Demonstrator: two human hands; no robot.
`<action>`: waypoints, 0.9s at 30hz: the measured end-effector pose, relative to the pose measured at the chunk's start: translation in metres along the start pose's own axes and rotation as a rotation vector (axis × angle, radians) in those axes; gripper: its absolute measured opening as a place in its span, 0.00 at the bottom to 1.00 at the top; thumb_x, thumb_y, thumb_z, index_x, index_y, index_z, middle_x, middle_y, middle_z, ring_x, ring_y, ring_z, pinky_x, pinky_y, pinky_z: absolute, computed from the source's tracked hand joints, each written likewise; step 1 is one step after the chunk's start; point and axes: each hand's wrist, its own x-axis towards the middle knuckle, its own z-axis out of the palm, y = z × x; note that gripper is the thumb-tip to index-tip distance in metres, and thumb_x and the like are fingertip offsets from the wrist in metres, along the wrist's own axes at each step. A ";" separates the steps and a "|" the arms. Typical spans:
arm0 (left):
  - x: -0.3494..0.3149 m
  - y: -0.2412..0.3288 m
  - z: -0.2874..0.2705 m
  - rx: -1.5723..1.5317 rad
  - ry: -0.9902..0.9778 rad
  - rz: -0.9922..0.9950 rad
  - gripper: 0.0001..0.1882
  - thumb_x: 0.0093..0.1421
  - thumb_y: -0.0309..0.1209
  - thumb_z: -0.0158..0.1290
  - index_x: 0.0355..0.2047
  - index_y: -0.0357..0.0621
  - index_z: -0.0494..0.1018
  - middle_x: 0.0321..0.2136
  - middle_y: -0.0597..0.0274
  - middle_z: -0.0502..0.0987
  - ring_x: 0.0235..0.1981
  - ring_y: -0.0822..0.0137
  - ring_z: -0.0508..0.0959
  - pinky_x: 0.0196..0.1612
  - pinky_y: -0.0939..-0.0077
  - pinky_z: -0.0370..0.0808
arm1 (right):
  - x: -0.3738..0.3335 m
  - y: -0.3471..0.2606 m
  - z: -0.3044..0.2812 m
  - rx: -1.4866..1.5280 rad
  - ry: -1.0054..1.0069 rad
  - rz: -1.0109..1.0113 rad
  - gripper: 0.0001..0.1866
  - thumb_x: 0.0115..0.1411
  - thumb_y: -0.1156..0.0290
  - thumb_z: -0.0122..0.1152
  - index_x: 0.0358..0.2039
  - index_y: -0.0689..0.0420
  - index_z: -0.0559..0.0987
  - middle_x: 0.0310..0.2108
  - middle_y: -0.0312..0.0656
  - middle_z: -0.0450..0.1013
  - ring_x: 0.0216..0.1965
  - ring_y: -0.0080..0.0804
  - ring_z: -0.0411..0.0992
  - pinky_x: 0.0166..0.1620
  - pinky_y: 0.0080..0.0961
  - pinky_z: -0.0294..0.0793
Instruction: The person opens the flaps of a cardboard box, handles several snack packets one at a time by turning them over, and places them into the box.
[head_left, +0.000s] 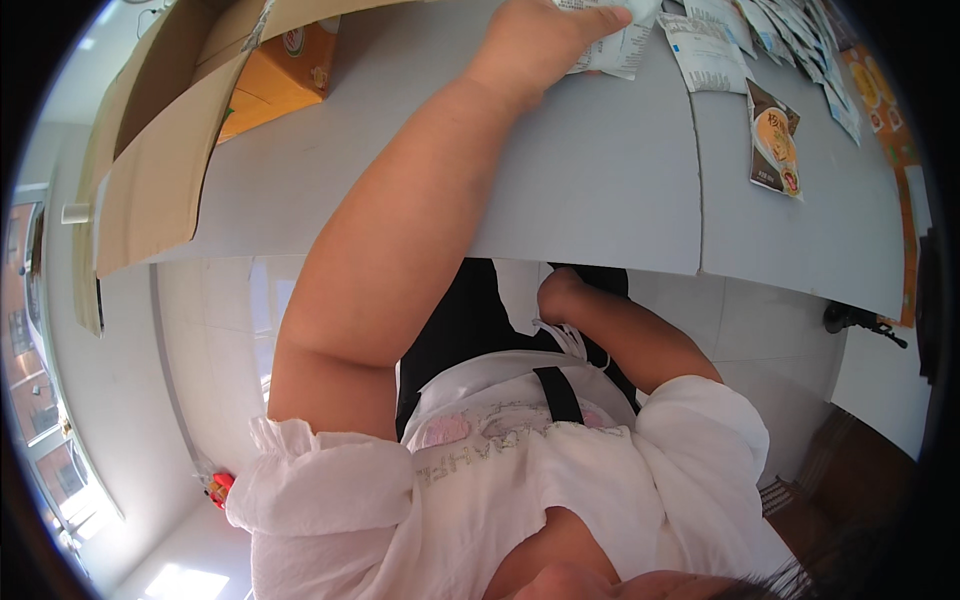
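My left hand reaches far over the grey table, its thumb lying across a white printed sachet. The grip closes round that sachet, though the other fingers are cut off by the top of the picture. Beside it to the right lies another white sachet, flat on the tabletop. A brown sachet with a picture of a bowl rests nearer the right. Down by my lap, below the table edge, is my right hand; its fingers are hidden.
An open cardboard box stands at the far left, with an orange carton beside it. Several sachets are heaped at the back right. A seam runs across the grey table, whose front edge is close to my body.
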 end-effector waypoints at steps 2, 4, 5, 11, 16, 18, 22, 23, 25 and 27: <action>-0.005 0.004 0.001 0.006 -0.012 0.009 0.19 0.61 0.34 0.58 0.47 0.32 0.75 0.39 0.57 0.81 0.39 0.68 0.79 0.44 0.74 0.74 | -0.007 0.000 0.009 0.045 0.041 0.031 0.16 0.56 0.59 0.54 0.35 0.53 0.85 0.42 0.43 0.79 0.43 0.39 0.77 0.45 0.37 0.75; -0.009 0.010 -0.003 -0.002 -0.051 0.031 0.19 0.60 0.34 0.58 0.47 0.32 0.75 0.39 0.57 0.81 0.39 0.68 0.79 0.44 0.74 0.74 | -0.010 0.002 0.013 0.058 0.060 0.059 0.16 0.56 0.59 0.54 0.34 0.53 0.85 0.42 0.43 0.79 0.43 0.39 0.77 0.45 0.37 0.75; -0.007 0.007 -0.002 -0.013 -0.037 0.022 0.19 0.60 0.34 0.58 0.47 0.32 0.75 0.39 0.57 0.81 0.38 0.68 0.79 0.44 0.74 0.74 | -0.011 0.003 0.013 0.056 0.059 0.073 0.16 0.56 0.59 0.54 0.34 0.53 0.85 0.41 0.43 0.79 0.42 0.39 0.77 0.45 0.37 0.75; -0.004 0.001 0.001 -0.029 -0.004 -0.027 0.20 0.60 0.35 0.58 0.47 0.32 0.75 0.39 0.57 0.81 0.38 0.69 0.79 0.43 0.75 0.75 | 0.002 0.001 -0.010 0.000 -0.017 0.118 0.16 0.56 0.59 0.54 0.34 0.53 0.85 0.40 0.43 0.79 0.42 0.40 0.77 0.44 0.37 0.75; -0.002 0.002 0.000 -0.099 -0.032 -0.011 0.19 0.61 0.34 0.58 0.47 0.32 0.75 0.40 0.58 0.81 0.38 0.69 0.79 0.43 0.75 0.75 | 0.012 -0.002 -0.022 -0.017 -0.056 0.131 0.16 0.56 0.59 0.53 0.34 0.54 0.85 0.40 0.43 0.80 0.41 0.40 0.77 0.44 0.38 0.75; -0.008 0.006 0.000 -0.079 -0.049 -0.009 0.19 0.61 0.34 0.58 0.47 0.32 0.75 0.40 0.58 0.81 0.39 0.69 0.79 0.44 0.75 0.74 | 0.012 -0.003 -0.021 -0.017 -0.059 0.137 0.16 0.56 0.60 0.53 0.33 0.54 0.85 0.39 0.43 0.80 0.41 0.40 0.77 0.44 0.38 0.75; -0.003 0.001 -0.001 -0.108 -0.063 -0.047 0.19 0.61 0.34 0.58 0.47 0.32 0.75 0.40 0.58 0.81 0.39 0.70 0.79 0.44 0.76 0.74 | 0.014 -0.004 -0.023 -0.030 -0.062 0.151 0.16 0.56 0.60 0.53 0.33 0.54 0.85 0.39 0.43 0.80 0.40 0.41 0.78 0.43 0.38 0.75; -0.002 0.000 0.000 -0.103 -0.058 -0.044 0.19 0.61 0.34 0.58 0.48 0.32 0.74 0.40 0.58 0.81 0.39 0.69 0.79 0.44 0.76 0.74 | 0.015 -0.003 -0.024 -0.030 -0.060 0.156 0.16 0.56 0.60 0.53 0.33 0.54 0.85 0.39 0.43 0.80 0.40 0.41 0.78 0.43 0.38 0.75; -0.003 0.002 0.001 -0.090 -0.047 -0.037 0.20 0.61 0.35 0.58 0.48 0.31 0.74 0.40 0.58 0.81 0.39 0.69 0.79 0.44 0.76 0.74 | 0.020 -0.001 -0.030 -0.047 -0.064 0.161 0.16 0.56 0.60 0.53 0.33 0.54 0.85 0.38 0.43 0.80 0.40 0.41 0.78 0.43 0.38 0.75; -0.006 0.007 0.001 -0.008 -0.021 -0.076 0.21 0.61 0.35 0.58 0.48 0.31 0.74 0.40 0.57 0.81 0.39 0.69 0.79 0.44 0.75 0.74 | 0.023 0.001 -0.035 -0.055 -0.065 0.168 0.16 0.56 0.60 0.53 0.33 0.54 0.85 0.38 0.43 0.80 0.40 0.41 0.78 0.43 0.39 0.75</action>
